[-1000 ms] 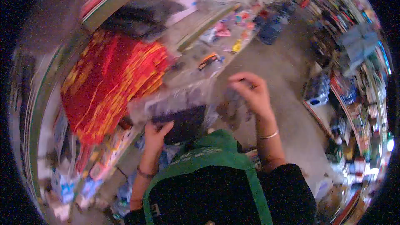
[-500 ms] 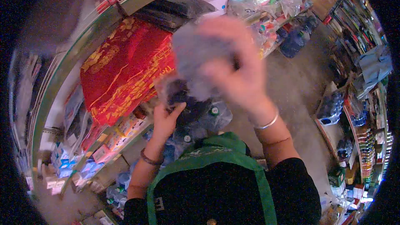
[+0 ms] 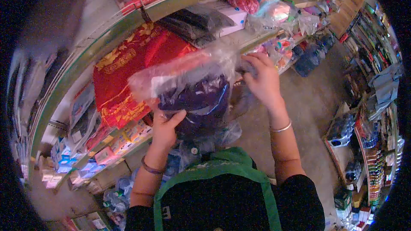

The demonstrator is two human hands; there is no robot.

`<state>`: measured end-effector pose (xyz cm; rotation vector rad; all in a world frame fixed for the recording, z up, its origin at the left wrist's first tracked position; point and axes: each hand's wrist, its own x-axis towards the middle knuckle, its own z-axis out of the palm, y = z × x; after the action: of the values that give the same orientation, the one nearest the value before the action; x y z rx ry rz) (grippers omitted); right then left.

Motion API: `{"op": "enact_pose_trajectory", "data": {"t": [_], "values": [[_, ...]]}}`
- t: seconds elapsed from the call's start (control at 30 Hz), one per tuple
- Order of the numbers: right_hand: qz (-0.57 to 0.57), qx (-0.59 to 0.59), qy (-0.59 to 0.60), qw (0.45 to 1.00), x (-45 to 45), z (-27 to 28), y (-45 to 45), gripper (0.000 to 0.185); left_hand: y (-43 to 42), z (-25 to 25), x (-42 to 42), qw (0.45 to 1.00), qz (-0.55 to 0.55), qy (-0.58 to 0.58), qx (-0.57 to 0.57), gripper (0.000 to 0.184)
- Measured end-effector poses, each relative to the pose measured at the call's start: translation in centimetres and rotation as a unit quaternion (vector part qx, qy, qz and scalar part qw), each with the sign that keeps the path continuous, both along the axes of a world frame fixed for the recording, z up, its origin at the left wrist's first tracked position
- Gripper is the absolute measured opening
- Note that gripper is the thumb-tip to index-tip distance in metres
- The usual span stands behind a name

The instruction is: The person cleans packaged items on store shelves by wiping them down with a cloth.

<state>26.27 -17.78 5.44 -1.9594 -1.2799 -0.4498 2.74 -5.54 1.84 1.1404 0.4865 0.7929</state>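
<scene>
A clear plastic bag with a folded dark navy cloth item inside is held in front of me, above the lower shelf. My left hand grips its lower left corner, thumb on top and fingers hidden beneath. At the right edge of the bag, my right hand has its fingers curled in a pinch on the loose film. Behind the bag lies a red cloth with gold lettering and flowers, partly covered by it.
Dark plastic-wrapped packs and a white box sit on the shelf behind. Small boxes line the lower left shelf. Bottles in plastic wrap stand on the floor at left. Stocked shelves run along the right, across the aisle floor.
My right hand has moved down and right from a blurred, raised position over a greyish bundle. The plastic bag now lies spread out, showing the navy cloth. My left hand keeps its hold.
</scene>
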Motion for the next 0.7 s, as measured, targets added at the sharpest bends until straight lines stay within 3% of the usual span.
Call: {"op": "enact_pose_trajectory", "data": {"t": [0.03, 0.1, 0.17, 0.27, 0.33, 0.4, 0.43, 0.5, 0.53, 0.57, 0.7], "values": [[-0.008, 0.003, 0.043, 0.999, 1.5, -0.6, -0.6, 0.041, 0.4, -0.3, 0.0, 1.0, 0.007, -0.012, 0.02, 0.03], [0.054, 0.143, 0.158, 0.976, 3.0, -0.1, -2.0, 0.043, 1.0, -0.9, 0.0, 0.997, 0.027, -0.038, 0.055, 0.032], [0.099, 0.286, 0.322, 0.897, 0.3, 3.7, -3.0, 0.043, 1.0, -0.1, -0.1, 0.98, 0.061, 0.034, 0.188, 0.037], [0.188, 0.364, 0.238, 0.88, -2.8, 7.6, -2.6, 0.043, 1.3, 0.0, 0.2, 0.939, 0.094, 0.107, 0.313, 0.042], [0.144, 0.237, -0.028, 0.96, -3.7, 8.1, -1.8, 0.046, 1.1, 0.2, 0.5, 0.918, 0.107, 0.121, 0.362, 0.044], [0.153, 0.158, -0.034, 0.975, -6.5, 7.9, 0.0, 0.048, 0.4, 0.9, 1.0, 0.9, 0.12, 0.108, 0.405, 0.047], [0.201, 0.159, 0.004, 0.967, -7.5, 6.9, 1.2, 0.049, 0.3, 0.7, 1.1, 0.908, 0.111, 0.103, 0.389, 0.049], [0.254, 0.161, -0.035, 0.953, -10.2, 6.1, 2.1, 0.048, 0.5, 0.0, 1.3, 0.924, 0.098, 0.095, 0.358, 0.054], [0.291, 0.137, -0.025, 0.947, -11.5, 5.7, 2.0, 0.048, 0.9, -0.4, 1.5, 0.858, 0.168, 0.113, 0.471, 0.046], [0.327, 0.111, -0.012, 0.938, -12.6, 5.3, 1.9, 0.048, 1.1, -0.4, 1.5, 0.856, 0.177, 0.114, 0.472, 0.046], [0.498, 0.036, 0.085, 0.862, -14.7, 3.6, 2.1, 0.043, 1.7, -0.5, 1.7, 0.905, 0.148, 0.109, 0.383, 0.045]]}}
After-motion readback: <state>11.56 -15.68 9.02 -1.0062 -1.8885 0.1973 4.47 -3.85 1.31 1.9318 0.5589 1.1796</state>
